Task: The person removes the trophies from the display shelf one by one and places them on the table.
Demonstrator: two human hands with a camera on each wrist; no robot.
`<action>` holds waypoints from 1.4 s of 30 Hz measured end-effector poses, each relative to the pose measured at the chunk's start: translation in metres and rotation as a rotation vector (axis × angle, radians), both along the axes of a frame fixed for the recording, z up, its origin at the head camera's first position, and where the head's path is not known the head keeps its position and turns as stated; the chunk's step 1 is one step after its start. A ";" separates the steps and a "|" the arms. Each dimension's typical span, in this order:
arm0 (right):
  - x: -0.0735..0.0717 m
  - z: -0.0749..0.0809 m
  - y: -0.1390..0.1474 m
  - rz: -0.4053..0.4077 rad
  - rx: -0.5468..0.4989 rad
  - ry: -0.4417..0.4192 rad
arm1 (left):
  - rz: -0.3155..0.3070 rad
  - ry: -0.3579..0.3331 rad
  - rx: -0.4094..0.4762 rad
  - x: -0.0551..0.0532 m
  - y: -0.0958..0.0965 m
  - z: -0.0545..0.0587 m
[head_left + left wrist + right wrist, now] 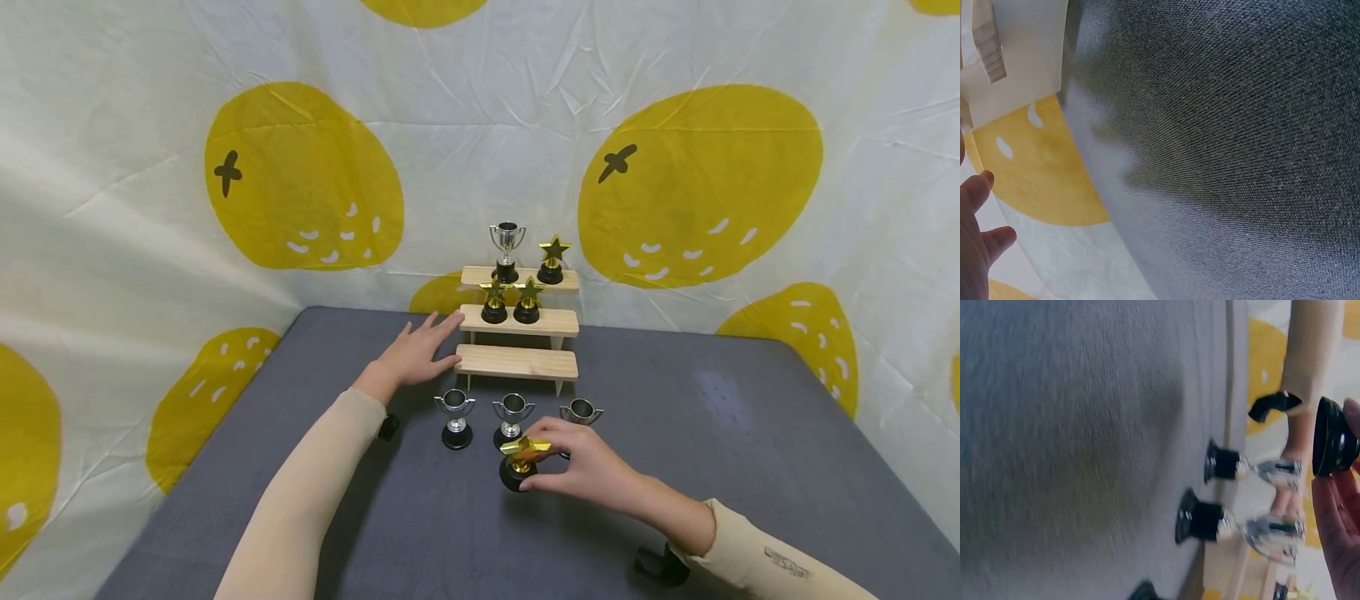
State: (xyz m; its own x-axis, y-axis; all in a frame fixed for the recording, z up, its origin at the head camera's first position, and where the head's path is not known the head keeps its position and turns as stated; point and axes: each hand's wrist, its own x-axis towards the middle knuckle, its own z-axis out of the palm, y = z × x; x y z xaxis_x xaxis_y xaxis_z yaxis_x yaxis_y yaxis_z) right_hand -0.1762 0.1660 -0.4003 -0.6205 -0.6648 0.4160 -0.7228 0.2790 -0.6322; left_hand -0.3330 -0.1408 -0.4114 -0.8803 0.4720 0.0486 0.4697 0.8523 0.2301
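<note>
My right hand [585,462] pinches a gold star trophy [516,475] between thumb and fingers, in front of a row of silver cup trophies. In the right wrist view, its round black base [1330,439] shows beside the fingers. My left hand [414,352] has its fingers spread at the left side of a three-step wooden display stand [517,361], fingertips at the edges of the lower and middle steps. On the middle step stand two star trophies [527,310]. The top step bears a silver cup trophy [507,240] and another star trophy [553,254].
Before the stand, upright on the dark grey table [660,467], are a left silver cup [456,425], a middle one [513,410] and a right one [581,410], partly hidden by my right hand. A white cloth [480,150] with yellow fruit shapes hangs behind.
</note>
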 end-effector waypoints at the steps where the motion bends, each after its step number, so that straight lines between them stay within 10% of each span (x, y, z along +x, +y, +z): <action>1: 0.001 -0.002 -0.003 -0.001 -0.002 -0.016 | 0.001 -0.002 0.000 0.000 0.000 0.000; 20: 0.004 -0.028 -0.052 0.066 -0.018 -0.191 | 0.015 -0.002 0.003 0.001 0.000 0.002; 42: -0.006 -0.039 -0.094 0.023 0.207 -0.022 | 0.015 0.006 -0.007 0.001 0.000 0.001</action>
